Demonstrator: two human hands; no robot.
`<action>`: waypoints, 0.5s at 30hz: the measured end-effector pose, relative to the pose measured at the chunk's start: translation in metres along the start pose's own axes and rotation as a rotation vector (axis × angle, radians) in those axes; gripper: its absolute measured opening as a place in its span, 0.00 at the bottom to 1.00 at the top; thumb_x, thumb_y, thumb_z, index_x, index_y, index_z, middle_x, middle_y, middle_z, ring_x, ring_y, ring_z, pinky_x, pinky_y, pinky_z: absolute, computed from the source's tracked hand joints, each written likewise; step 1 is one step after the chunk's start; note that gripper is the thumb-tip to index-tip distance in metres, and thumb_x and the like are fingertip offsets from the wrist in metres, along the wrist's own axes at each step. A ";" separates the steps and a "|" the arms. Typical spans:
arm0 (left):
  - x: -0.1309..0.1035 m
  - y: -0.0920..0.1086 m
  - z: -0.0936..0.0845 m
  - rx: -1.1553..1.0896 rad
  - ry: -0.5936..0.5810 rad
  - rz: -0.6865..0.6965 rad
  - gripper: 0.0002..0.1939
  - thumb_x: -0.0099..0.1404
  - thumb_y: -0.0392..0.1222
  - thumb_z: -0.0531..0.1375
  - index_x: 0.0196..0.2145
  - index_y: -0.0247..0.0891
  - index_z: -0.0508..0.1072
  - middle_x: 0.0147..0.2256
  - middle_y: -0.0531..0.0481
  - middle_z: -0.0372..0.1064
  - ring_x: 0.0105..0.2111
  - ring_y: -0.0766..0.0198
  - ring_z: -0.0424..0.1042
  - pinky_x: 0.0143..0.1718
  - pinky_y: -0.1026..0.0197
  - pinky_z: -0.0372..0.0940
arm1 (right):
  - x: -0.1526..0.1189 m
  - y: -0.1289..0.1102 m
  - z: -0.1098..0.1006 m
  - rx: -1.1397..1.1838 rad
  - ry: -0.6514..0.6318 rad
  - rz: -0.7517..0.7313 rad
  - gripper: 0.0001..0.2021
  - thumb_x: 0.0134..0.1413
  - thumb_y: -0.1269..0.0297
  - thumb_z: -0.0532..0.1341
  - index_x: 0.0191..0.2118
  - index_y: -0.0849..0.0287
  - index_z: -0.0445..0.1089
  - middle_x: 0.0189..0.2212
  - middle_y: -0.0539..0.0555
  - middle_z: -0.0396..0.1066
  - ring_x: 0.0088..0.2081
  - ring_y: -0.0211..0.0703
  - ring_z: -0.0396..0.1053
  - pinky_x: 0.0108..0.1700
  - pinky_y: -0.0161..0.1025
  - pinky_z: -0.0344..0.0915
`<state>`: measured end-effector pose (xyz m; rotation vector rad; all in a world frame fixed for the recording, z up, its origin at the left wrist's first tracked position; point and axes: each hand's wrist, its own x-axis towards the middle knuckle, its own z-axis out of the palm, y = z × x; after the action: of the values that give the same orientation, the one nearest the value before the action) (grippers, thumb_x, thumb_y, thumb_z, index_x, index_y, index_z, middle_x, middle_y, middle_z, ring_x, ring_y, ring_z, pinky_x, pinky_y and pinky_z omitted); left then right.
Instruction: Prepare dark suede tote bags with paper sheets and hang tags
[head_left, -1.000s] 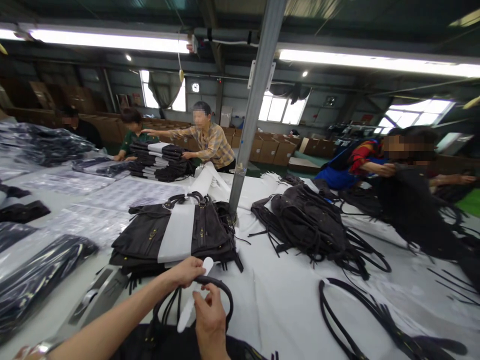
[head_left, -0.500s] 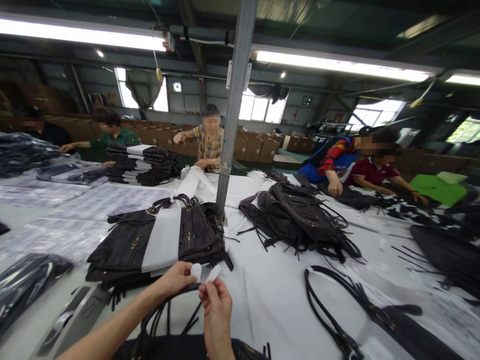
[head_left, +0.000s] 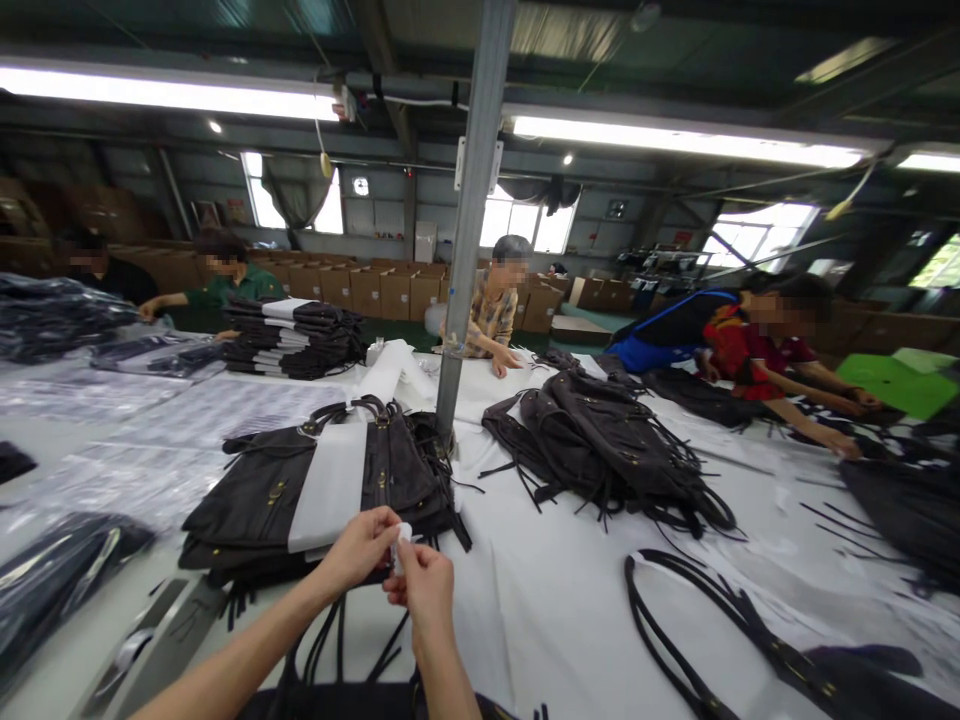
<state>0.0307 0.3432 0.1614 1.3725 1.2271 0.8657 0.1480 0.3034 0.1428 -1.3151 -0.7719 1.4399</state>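
Can pass freely over the bare white tabletop at lower centre, just beside the right hand. Runs into looped black handles at lower right, a heap of dark bags at centre right, a banded bag stack at centre left. Can squeeze between stack and heap, past the grey post. Must clear thin black straps at bottom centre.

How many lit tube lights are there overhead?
3: a left tube light, a middle tube light right of the grey post, and a right tube light, cut off by the frame. Others may be hidden.
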 end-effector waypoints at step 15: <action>-0.029 0.010 0.001 -0.025 0.051 0.098 0.13 0.61 0.50 0.56 0.30 0.36 0.66 0.18 0.59 0.58 0.19 0.69 0.59 0.20 0.67 0.54 | -0.003 0.006 0.019 0.002 0.179 -0.078 0.19 0.45 0.51 0.62 0.17 0.61 0.64 0.09 0.47 0.60 0.11 0.30 0.55 0.13 0.28 0.48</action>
<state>0.0281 0.3156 0.1746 1.4068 1.1920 0.9866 0.1277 0.3019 0.1427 -1.3760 -0.6950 1.2421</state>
